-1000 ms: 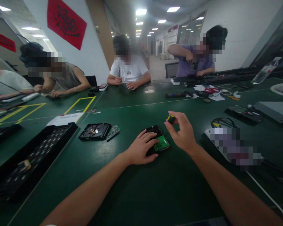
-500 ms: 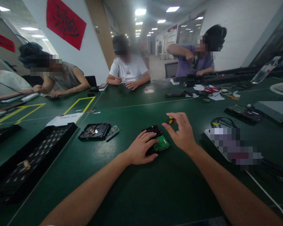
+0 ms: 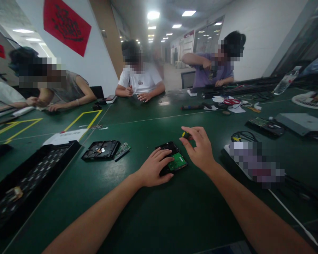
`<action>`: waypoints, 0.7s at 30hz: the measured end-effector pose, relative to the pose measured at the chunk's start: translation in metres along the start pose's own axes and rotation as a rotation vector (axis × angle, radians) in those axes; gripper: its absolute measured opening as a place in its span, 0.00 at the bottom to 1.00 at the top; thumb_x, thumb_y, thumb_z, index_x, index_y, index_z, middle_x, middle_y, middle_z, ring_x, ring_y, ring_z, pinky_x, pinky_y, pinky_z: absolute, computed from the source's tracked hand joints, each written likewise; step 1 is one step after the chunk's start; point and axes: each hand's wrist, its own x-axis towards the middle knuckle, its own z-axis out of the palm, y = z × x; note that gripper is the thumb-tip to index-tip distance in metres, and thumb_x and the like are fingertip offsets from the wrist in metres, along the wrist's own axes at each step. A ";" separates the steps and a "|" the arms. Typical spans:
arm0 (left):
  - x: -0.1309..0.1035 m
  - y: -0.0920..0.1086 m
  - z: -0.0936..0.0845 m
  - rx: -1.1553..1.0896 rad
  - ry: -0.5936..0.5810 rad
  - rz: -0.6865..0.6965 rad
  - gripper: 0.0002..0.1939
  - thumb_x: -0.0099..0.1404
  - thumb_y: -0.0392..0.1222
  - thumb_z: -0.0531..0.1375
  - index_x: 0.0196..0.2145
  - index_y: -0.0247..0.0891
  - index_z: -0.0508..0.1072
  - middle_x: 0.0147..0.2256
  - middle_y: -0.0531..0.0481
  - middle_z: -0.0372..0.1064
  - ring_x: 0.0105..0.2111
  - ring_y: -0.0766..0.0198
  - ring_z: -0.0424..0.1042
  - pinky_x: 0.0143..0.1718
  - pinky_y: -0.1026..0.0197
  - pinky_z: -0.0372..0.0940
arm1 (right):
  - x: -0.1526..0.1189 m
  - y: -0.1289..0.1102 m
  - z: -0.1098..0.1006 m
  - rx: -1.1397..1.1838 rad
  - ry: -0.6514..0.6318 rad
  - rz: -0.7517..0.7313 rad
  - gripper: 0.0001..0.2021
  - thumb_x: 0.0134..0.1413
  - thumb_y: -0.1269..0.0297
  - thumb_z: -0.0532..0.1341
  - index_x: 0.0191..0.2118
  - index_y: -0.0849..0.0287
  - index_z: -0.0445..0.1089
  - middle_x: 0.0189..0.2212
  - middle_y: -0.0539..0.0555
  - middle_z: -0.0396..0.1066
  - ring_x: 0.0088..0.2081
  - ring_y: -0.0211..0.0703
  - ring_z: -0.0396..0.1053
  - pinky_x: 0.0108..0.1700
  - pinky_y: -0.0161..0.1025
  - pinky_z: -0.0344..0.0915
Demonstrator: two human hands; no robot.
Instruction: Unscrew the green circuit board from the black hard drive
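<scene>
A black hard drive with a green circuit board [image 3: 178, 161] lies on the dark green table. My left hand [image 3: 155, 167] rests on its left part, fingers spread and covering some of it. Above and to the right of the drive, my right hand [image 3: 198, 146] pinches a small yellow and black tool handle [image 3: 186, 135] between thumb and fingers; whether it has a shaft cannot be made out. Left of my hands sit an opened black drive casing [image 3: 100, 150] and, touching or close beside it, a loose circuit board [image 3: 123, 150].
A long black tray [image 3: 39, 176] stands at the left. At the right are a blurred-out device [image 3: 254, 164] with cables, another hard drive [image 3: 265, 126] and a grey metal box [image 3: 302, 124]. Several people sit across the table.
The whole view has shifted slightly. The yellow and black handle has turned a little in my right hand. My left hand still lies on the drive.
</scene>
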 end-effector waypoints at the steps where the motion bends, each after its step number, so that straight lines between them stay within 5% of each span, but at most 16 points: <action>1: 0.000 0.000 0.000 0.001 -0.001 -0.001 0.32 0.68 0.55 0.64 0.64 0.39 0.68 0.69 0.34 0.61 0.71 0.43 0.59 0.74 0.34 0.47 | 0.000 0.001 0.000 0.006 -0.002 -0.006 0.19 0.72 0.60 0.60 0.64 0.45 0.69 0.50 0.57 0.70 0.46 0.50 0.74 0.51 0.53 0.77; 6: 0.001 0.002 -0.002 -0.003 -0.006 -0.002 0.32 0.68 0.55 0.64 0.65 0.40 0.67 0.68 0.34 0.62 0.71 0.43 0.60 0.74 0.33 0.47 | -0.002 0.003 0.003 0.094 -0.039 0.029 0.23 0.75 0.62 0.54 0.71 0.46 0.59 0.58 0.59 0.71 0.53 0.52 0.74 0.58 0.57 0.74; 12: 0.001 0.001 -0.001 -0.007 0.005 0.001 0.31 0.68 0.55 0.64 0.64 0.40 0.67 0.69 0.34 0.61 0.71 0.43 0.59 0.74 0.34 0.48 | -0.001 0.000 0.000 0.004 0.007 0.003 0.20 0.70 0.57 0.62 0.64 0.47 0.69 0.50 0.59 0.69 0.47 0.51 0.73 0.50 0.53 0.77; 21: 0.001 0.001 -0.001 -0.015 -0.001 -0.004 0.32 0.68 0.55 0.65 0.65 0.42 0.67 0.69 0.35 0.62 0.71 0.43 0.59 0.74 0.33 0.48 | -0.002 0.002 0.001 0.036 -0.030 0.014 0.23 0.74 0.60 0.56 0.70 0.45 0.61 0.56 0.59 0.71 0.52 0.52 0.73 0.57 0.57 0.74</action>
